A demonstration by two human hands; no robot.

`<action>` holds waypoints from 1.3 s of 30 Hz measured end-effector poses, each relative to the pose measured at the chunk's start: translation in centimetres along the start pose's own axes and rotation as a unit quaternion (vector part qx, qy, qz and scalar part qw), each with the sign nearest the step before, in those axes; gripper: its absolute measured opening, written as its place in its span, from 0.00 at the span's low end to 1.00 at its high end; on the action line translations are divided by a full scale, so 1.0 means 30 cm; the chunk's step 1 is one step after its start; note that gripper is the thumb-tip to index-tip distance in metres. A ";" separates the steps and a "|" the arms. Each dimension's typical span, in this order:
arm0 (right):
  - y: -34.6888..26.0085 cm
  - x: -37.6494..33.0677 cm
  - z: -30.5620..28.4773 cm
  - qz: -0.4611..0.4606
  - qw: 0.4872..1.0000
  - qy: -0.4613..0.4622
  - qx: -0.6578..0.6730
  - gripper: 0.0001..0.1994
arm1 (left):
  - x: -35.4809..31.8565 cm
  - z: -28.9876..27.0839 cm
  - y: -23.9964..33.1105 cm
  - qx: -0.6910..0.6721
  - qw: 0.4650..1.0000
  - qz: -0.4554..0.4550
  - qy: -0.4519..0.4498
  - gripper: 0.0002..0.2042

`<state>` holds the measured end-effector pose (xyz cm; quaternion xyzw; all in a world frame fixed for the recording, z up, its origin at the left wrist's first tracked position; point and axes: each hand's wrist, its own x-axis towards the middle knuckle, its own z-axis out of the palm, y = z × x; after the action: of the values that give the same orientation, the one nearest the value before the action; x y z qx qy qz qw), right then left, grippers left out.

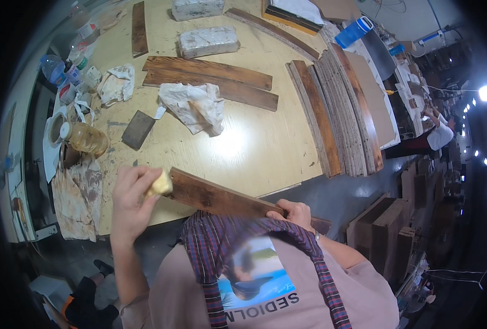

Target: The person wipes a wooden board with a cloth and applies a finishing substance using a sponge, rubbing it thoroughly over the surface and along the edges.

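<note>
My left hand (136, 192) pinches a small pale-yellow block, like a sponge (160, 183), slightly blurred, at the left end of a dark brown wooden plank (216, 194). The plank slants across in front of my body, off the table's near edge. My right hand (294, 215) is closed around its right part, thumb on top. On the table ahead lie a crumpled, stained white cloth (193, 107) and a dark flat rectangular pad (139, 130). Two brown planks (216, 74) lie side by side behind the cloth.
Stacked planks (334, 109) line the table's right side. Two wrapped blocks (209, 42) stand farther back. A jar of amber liquid (87, 137), bottles (53, 68) and rags (78, 192) crowd the left edge. Dark boards (383, 230) stand on the floor at right; another person (440, 134) is beyond.
</note>
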<state>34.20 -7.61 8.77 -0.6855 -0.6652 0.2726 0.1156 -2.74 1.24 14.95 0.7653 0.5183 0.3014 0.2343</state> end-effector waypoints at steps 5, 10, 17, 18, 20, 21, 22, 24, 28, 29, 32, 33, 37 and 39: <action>0.003 0.011 0.007 0.030 0.999 0.000 0.033 0.20 | -0.110 -0.044 -0.054 0.007 0.997 -0.067 0.050 0.22; 0.002 0.032 0.003 0.016 0.998 -0.039 0.037 0.18 | -0.058 0.013 -0.022 0.006 0.998 0.031 0.045 0.22; 0.118 0.067 0.077 0.023 0.998 -0.036 0.035 0.19 | -0.182 -0.027 -0.092 0.030 0.989 -0.112 0.095 0.21; 0.168 0.098 0.079 0.022 0.994 -0.094 0.046 0.18 | -0.202 -0.011 -0.106 -0.020 0.985 -0.116 0.123 0.21; 0.221 0.155 0.124 0.048 0.964 -0.179 0.192 0.17 | -0.218 0.017 -0.117 -0.091 0.978 -0.107 0.156 0.22; 0.196 0.181 0.169 0.073 0.922 -0.204 0.322 0.17 | -0.220 0.027 -0.114 -0.118 0.973 -0.117 0.162 0.22; 0.187 0.192 0.169 0.083 0.903 -0.215 0.364 0.18 | -0.221 0.035 -0.110 -0.144 0.967 -0.125 0.167 0.22; 0.183 0.206 0.130 0.095 0.900 -0.221 0.363 0.20 | -0.226 0.047 -0.113 -0.200 0.953 -0.142 0.180 0.21; 0.177 0.264 0.077 -0.046 0.897 -0.239 0.370 0.27 | -0.229 0.078 -0.153 -0.324 0.906 -0.173 0.211 0.22; 0.158 0.272 0.047 -0.052 0.889 -0.265 0.369 0.29 | -0.233 0.083 -0.163 -0.359 0.889 -0.177 0.220 0.22; 0.025 0.300 -0.069 -0.053 0.883 -0.307 0.351 0.35 | -0.229 0.082 -0.145 -0.432 0.848 -0.186 0.243 0.22; -0.002 0.300 -0.088 -0.034 0.874 -0.329 0.357 0.35 | -0.231 0.087 -0.148 -0.450 0.835 -0.184 0.259 0.22; -0.063 0.281 -0.093 -0.033 0.864 -0.346 0.365 0.32 | -0.207 0.098 -0.147 -0.459 0.827 -0.185 0.267 0.22; -0.023 0.267 -0.092 0.006 0.848 -0.343 0.404 0.29 | -0.190 0.120 -0.156 -0.464 0.823 -0.206 0.255 0.22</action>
<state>34.80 0.83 9.65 -0.4449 -0.4900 0.7355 0.1450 -4.86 -2.61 8.03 0.3372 0.5038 0.6355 0.4780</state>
